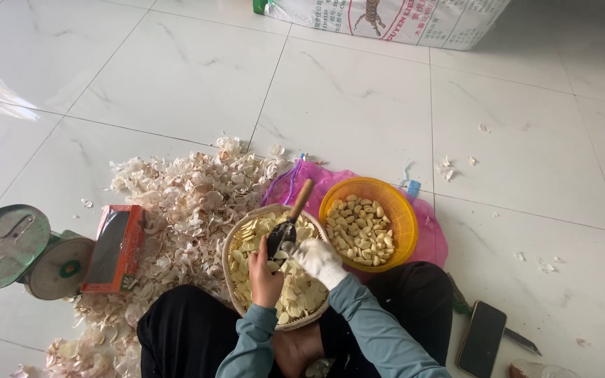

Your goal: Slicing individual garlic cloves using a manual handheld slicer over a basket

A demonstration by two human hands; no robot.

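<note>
Over the woven basket [234,246], a wooden-handled slicer [287,227] held at a slant, handle pointing up and away toward the orange bowl [402,210], dark blade end low over the pale garlic slices [300,294]. Gripped near the blade by the left hand [264,276], bare, fingers curled narrow about the tool. Pressed close against the blade from the other side by the right hand [318,260], in a white knit glove, fingers bunched tight; whether pinching a clove or only touching the blade, could not be told. Both hands touching or nearly touching over the middle of the basket, sleeves grey-blue.

Basket round, resting between the knees on the white tiled floor [176,77], filled with flat slices. Just beside it on the right, the orange bowl, heaped with whole peeled cloves [360,231], set on a pink mesh bag [430,238]. To the left and behind the basket, a wide drift of dry garlic skins [183,189] spread across the tiles. Farther left, an orange-red carton [115,248] lying on the skins, and next to it a green weighing scale [8,248]. On the right by the knee, a dark phone [482,339] flat on the floor, a knife [523,341] just beyond it. Well apart at the top edge, a printed white sack [393,21].
</note>
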